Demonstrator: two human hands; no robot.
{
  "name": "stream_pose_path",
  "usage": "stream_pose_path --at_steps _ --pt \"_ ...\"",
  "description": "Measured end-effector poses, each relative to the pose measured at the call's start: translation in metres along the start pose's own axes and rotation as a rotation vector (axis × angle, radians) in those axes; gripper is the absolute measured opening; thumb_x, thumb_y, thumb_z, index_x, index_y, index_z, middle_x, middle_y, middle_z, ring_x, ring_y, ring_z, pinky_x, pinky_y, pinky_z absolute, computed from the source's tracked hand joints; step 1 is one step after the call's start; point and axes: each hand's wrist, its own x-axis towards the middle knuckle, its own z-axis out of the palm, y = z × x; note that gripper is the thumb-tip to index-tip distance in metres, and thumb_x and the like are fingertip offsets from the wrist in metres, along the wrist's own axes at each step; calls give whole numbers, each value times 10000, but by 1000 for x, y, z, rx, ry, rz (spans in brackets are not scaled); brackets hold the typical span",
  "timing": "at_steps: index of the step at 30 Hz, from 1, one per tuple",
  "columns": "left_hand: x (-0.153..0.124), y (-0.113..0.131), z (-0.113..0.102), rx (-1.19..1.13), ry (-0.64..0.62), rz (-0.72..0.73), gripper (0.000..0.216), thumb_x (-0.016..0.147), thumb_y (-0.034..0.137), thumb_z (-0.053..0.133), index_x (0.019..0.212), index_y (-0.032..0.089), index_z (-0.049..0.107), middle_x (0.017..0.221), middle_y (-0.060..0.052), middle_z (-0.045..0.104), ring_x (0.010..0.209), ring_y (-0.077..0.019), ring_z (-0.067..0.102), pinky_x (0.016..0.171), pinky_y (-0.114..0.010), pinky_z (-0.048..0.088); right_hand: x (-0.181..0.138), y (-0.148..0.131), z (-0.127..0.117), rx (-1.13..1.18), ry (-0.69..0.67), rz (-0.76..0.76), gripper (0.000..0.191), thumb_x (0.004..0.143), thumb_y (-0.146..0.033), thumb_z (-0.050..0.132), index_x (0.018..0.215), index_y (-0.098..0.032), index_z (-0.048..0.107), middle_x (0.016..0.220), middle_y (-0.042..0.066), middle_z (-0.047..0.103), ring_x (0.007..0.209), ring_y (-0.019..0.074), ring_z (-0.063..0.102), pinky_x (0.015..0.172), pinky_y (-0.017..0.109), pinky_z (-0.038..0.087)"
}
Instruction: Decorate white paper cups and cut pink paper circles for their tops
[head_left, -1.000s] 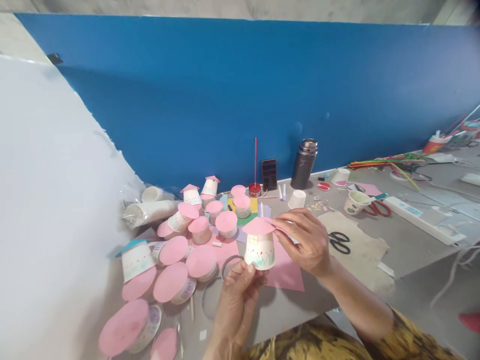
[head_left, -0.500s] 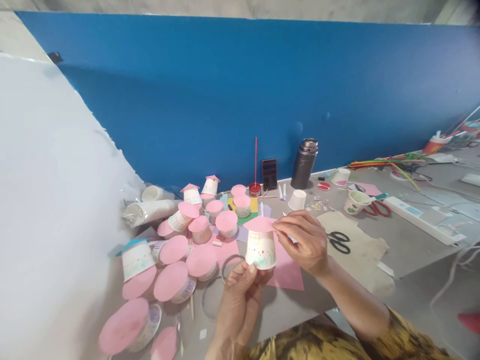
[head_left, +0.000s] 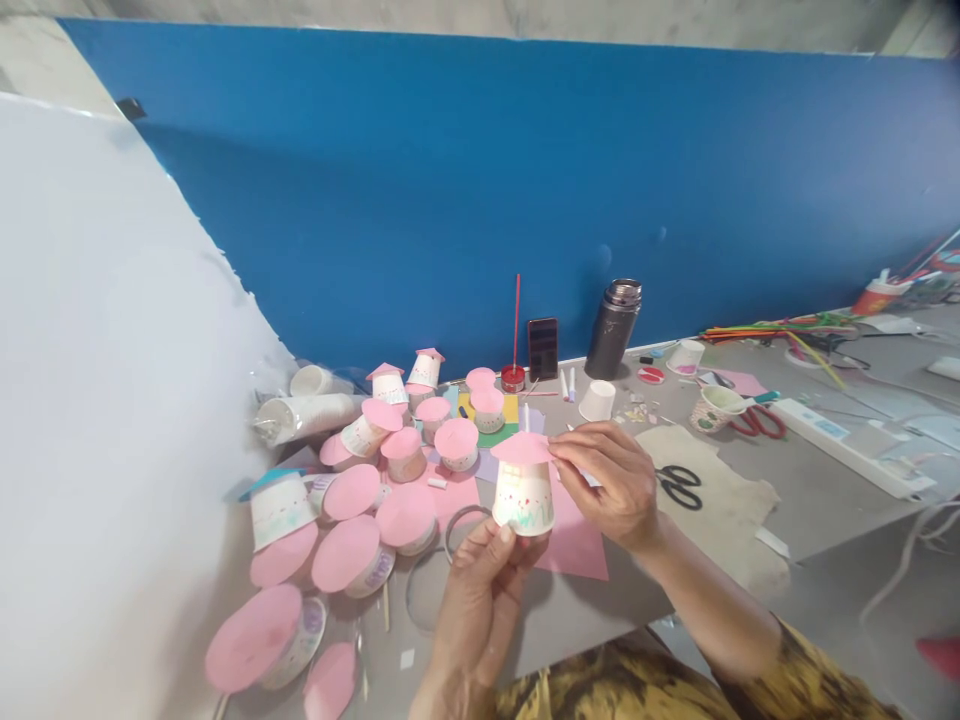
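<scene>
An upside-down white paper cup (head_left: 523, 500) with drawn grass, red dots and a window is held up before me. On its top sits a pink paper cone roof (head_left: 523, 449). My left hand (head_left: 487, 570) grips the cup by its lower rim, thumb in front. The fingers of my right hand (head_left: 611, 480) pinch the right edge of the pink roof. Pink paper (head_left: 577, 545) lies on the table beneath. Several similar cups with pink paper tops, such as this pink disc (head_left: 349, 553), are grouped to the left.
Black-handled scissors (head_left: 679, 487) lie on a beige cloth (head_left: 720, 530) to the right. Behind stand a dark thermos (head_left: 613, 330), a phone (head_left: 543, 348) and a plain white cup (head_left: 597, 401). A power strip (head_left: 847, 448) is farther right. A blue panel (head_left: 450, 200) bounds the back.
The view has shifted slightly, so the background sits a little farther right. Both hands keep the same hold on the cup and its roof.
</scene>
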Motion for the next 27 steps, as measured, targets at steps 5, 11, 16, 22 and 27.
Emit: stream_pose_path --at_steps 5,11,16,22,27 --pt "2 -1 -3 27 -22 7 310 641 339 994 703 142 762 712 -33 727 773 -181 720 932 -385 612 7 -4 -9 72 44 18 334 895 -72 639 1163 -238 750 939 73 819 843 252 740 764 417 611" --pt "1 -4 -4 112 -104 18 313 665 369 979 702 141 768 757 -48 743 793 -175 704 880 -334 595 26 3 -23 454 -233 392 376 1043 -280 559 1412 -271 632 1270 114 776 1174 263 733 972 451 615" --pt "0 -6 -7 139 -129 -13 321 661 380 979 750 140 785 777 -62 751 783 -185 705 881 -338 578 32 8 -22 848 -502 566 452 1024 -376 628 1458 -252 606 1334 164 748 1195 282 739 764 360 666" --pt "-2 -4 -6 122 -139 -21 313 656 370 982 714 144 774 774 -59 748 782 -183 701 893 -344 575 28 7 -19 964 -505 649 503 963 -499 715 1373 -214 656 1224 164 787 1121 284 763 771 363 648" --pt "-4 -3 -4 52 -118 -64 323 636 341 997 743 136 773 765 -47 735 774 -164 693 879 -321 578 21 8 -16 898 -467 688 487 933 -530 746 1316 -234 691 1227 149 786 1133 293 761 827 403 651"
